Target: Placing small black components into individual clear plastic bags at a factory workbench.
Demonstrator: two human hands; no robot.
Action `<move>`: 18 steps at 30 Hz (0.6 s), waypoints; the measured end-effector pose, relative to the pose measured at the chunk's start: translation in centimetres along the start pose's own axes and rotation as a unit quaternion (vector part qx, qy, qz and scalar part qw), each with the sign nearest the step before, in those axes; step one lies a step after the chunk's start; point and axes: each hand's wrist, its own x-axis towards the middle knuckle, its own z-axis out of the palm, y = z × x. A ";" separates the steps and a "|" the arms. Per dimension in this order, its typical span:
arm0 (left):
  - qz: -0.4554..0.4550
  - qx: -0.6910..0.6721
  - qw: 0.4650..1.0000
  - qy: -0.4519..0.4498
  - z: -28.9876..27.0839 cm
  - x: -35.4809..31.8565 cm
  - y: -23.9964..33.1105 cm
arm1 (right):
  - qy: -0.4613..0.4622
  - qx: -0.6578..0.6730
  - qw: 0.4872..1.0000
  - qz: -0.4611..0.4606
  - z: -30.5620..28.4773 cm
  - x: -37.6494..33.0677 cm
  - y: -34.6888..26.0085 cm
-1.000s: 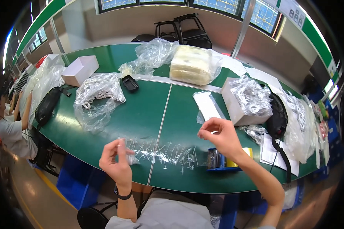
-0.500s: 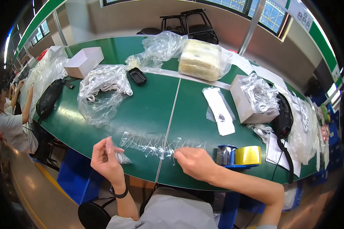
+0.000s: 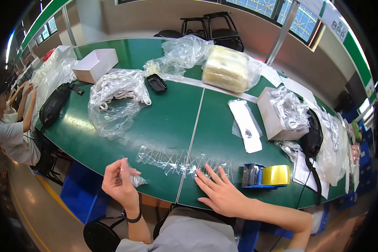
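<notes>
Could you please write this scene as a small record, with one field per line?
surface: green table
left hand: pinching small clear bag
right hand: palm down, fingers spread at thin pale strands; contact unclear
right of right hand: blue tape dispenser with yellow roll
far side: yellowish block in clear plastic
far left: white open box

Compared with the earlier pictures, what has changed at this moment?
The right hand moved down and left to the thin whitish strands; its fingers, pinched before, are now spread. The left hand still pinches the small clear plastic bag; the blue tape dispenser stayed in place.
</notes>
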 end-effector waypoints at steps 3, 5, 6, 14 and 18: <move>-0.002 -0.005 1.000 -0.008 -0.3 0.0 0.4 | -0.022 0.018 1.000 -0.005 -0.6 -0.2 0.4; 0.015 0.016 1.000 -0.018 -0.3 -0.1 0.4 | -0.025 0.056 0.998 -0.005 -1.2 -0.3 0.9; 0.031 0.036 0.998 -0.032 -0.2 -0.1 0.4 | -0.029 0.095 0.995 -0.001 -1.6 -0.3 1.0; 0.134 0.109 0.977 -0.121 2.4 -1.4 2.8 | 0.199 0.283 0.937 0.049 -2.9 3.1 -2.5; 0.166 0.077 0.978 -0.101 4.0 -1.9 3.7 | 0.292 0.329 0.896 0.058 -2.4 6.2 -4.1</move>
